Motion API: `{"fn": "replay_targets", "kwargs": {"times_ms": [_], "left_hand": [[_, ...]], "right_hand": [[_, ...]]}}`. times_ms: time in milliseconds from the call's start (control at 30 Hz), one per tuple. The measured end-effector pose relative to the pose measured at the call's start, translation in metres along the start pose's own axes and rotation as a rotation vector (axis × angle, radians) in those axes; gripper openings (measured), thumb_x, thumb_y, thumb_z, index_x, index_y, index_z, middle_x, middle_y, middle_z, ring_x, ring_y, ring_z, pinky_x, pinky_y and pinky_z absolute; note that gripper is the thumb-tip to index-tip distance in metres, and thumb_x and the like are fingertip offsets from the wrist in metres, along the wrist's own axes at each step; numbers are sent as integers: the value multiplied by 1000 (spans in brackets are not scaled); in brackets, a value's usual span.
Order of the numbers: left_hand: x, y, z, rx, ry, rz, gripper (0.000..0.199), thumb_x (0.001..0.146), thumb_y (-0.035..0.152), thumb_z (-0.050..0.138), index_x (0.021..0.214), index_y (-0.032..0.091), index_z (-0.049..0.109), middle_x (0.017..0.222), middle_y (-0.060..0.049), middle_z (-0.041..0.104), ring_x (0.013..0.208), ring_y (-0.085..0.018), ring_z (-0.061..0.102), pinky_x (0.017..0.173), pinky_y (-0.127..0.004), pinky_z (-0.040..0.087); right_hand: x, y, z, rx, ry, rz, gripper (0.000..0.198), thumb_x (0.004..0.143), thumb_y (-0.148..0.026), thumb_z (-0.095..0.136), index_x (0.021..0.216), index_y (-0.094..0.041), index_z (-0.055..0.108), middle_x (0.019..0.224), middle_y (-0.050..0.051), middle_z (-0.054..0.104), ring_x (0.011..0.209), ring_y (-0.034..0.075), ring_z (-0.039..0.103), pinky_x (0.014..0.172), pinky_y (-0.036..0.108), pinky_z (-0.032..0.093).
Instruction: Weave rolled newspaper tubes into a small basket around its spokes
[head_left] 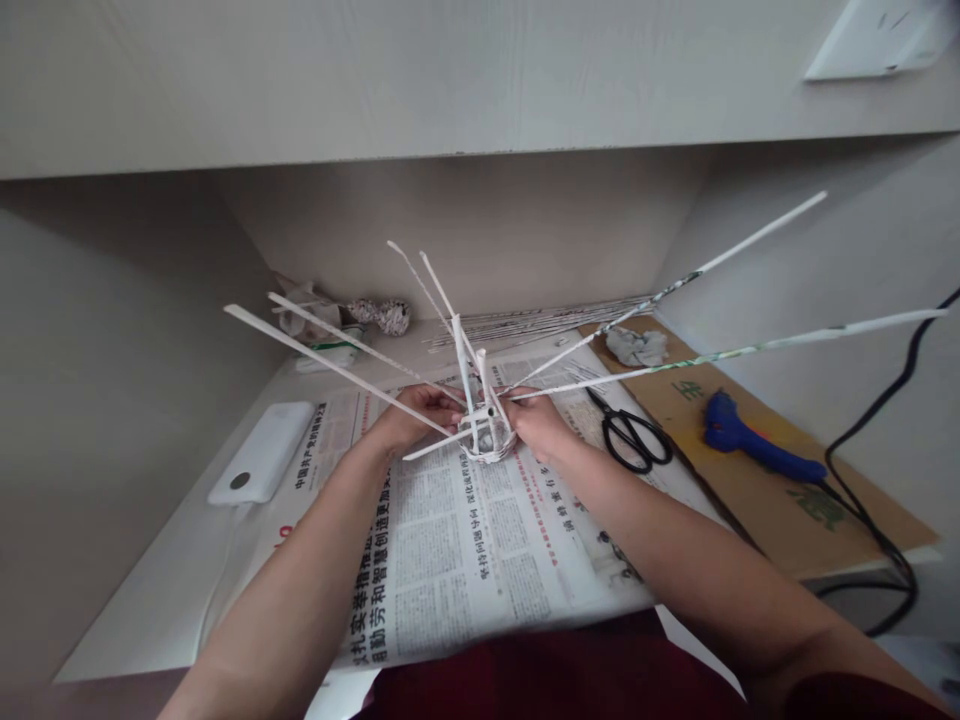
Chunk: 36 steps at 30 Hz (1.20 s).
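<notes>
A small round basket (491, 445) woven from rolled newspaper tubes stands over the newspaper sheet, in front of me. Several long white paper tubes (337, 365) fan out from it to the left, upward and to the right. My left hand (426, 412) grips its left side, fingers curled in around the tubes. On the opposite side my right hand (534, 418) is closed at the base of the right-hand tubes. The fingertips of both hands are partly hidden behind the basket and tubes.
Newspaper (450, 560) covers the table. At right lie black-handled scissors (636, 438) and a blue glue gun (757, 440) on cardboard (697, 410), with a black cable. A white power bank (262, 452) sits left; a pile of paper tubes (540, 322) lies behind, below an overhanging panel.
</notes>
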<state>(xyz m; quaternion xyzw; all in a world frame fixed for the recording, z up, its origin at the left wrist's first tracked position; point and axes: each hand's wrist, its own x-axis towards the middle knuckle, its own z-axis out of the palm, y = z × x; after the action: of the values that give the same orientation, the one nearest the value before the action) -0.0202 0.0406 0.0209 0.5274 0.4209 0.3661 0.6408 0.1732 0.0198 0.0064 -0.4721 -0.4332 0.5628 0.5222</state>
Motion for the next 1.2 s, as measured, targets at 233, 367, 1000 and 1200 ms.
{"fn": "replay_targets", "kwargs": {"times_ms": [233, 367, 1000, 1200], "left_hand": [[3, -6, -5, 112, 22, 68, 28, 55, 19, 82, 83, 18, 76, 72, -4, 73, 65, -19, 68, 63, -30, 56], [1, -3, -4, 190, 24, 120, 28, 56, 19, 81, 83, 18, 76, 76, -6, 75, 69, -21, 70, 64, -32, 57], [12, -20, 11, 311, 199, 231, 25, 58, 27, 82, 79, 14, 76, 72, -6, 73, 66, -19, 66, 65, -29, 54], [11, -22, 24, 225, 201, 320, 31, 56, 33, 85, 79, 14, 76, 75, -6, 74, 68, -18, 67, 68, -29, 54]], "right_hand": [[0, 1, -1, -22, -5, -10, 35, 57, -43, 80, 79, -17, 72, 68, 4, 73, 66, 20, 67, 59, 29, 49], [1, 3, -1, 11, -3, -4, 35, 55, -40, 82, 79, -17, 72, 67, 3, 72, 65, 20, 66, 60, 28, 50], [3, 7, -4, -35, -45, -22, 31, 60, -36, 81, 85, -19, 75, 73, 3, 74, 67, 19, 66, 63, 29, 50], [-3, -1, -1, 0, -99, -12, 32, 59, -40, 81, 82, -18, 75, 70, 3, 73, 61, 17, 64, 60, 28, 49]]}}
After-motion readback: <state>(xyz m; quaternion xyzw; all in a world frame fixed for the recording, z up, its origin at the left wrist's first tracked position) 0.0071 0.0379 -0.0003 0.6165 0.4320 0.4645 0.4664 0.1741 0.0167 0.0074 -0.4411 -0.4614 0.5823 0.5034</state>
